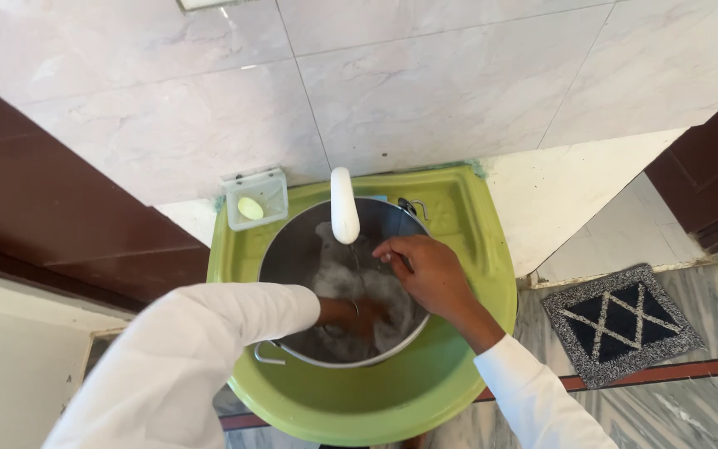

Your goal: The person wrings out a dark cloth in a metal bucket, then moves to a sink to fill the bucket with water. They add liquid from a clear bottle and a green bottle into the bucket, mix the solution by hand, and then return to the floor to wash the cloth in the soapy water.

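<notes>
A large steel pot [292, 241] with side handles sits in a light green wash basin [475, 283], and foamy water fills its bottom. My left hand [357, 314] reaches down inside the pot into the suds; whether it holds anything there I cannot tell. My right hand [425, 270] rests on the pot's right rim, fingers curled over the edge. A white tap [343, 205] hangs over the pot from the back wall, a thin stream of water falling from it. Both my arms wear white sleeves.
A clear soap holder [255, 198] with a pale green soap bar hangs on the tiled wall to the basin's left. Dark wooden door frames stand at both sides. A black and grey patterned mat [621, 323] lies on the marble floor at right.
</notes>
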